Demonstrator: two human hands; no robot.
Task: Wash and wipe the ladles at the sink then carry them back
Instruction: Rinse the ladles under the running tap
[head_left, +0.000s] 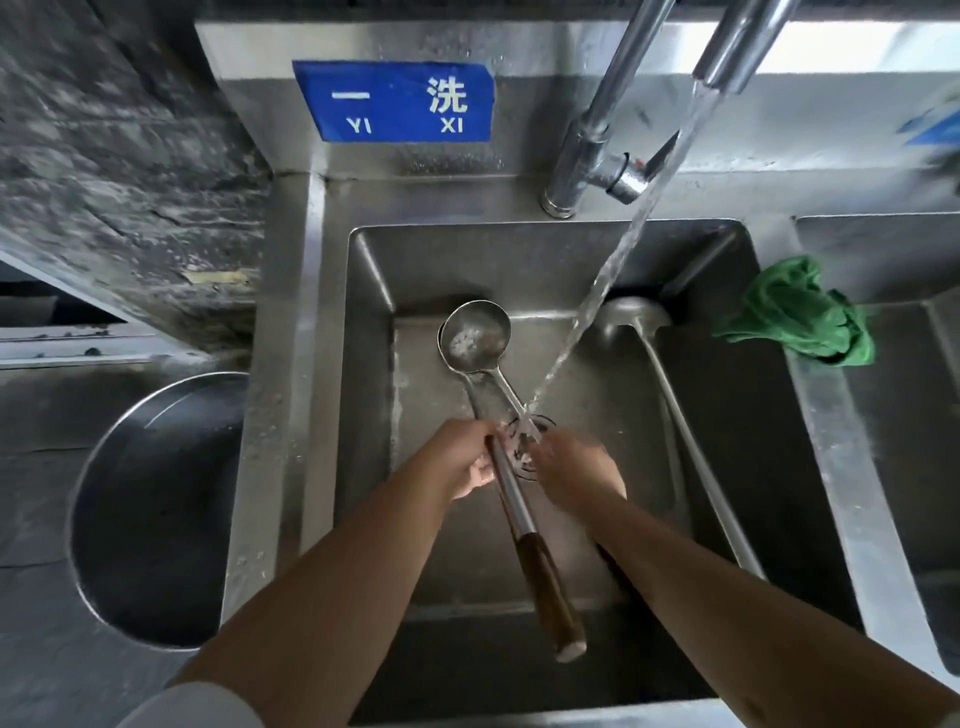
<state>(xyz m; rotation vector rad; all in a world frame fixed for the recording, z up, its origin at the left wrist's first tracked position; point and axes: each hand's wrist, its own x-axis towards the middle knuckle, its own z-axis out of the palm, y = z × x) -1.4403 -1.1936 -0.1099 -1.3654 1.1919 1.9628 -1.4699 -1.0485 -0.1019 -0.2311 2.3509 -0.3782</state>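
**Washing under way, wiping and carrying still ahead**

A stainless steel sink (769, 291) under a blue wall sign (393, 101) takes running water from the faucet (727, 57). The left hand (462, 460) grips the metal shaft of the wooden-handled ladle (480, 332), whose bowl lies in the basin. The right hand (576, 470) is blurred at the stream; its grip cannot be told. A second ladle (675, 395) lies in the basin to the right. The green cloth (802, 317) rests on the divider, apparently unused; wiping and carrying seem left.
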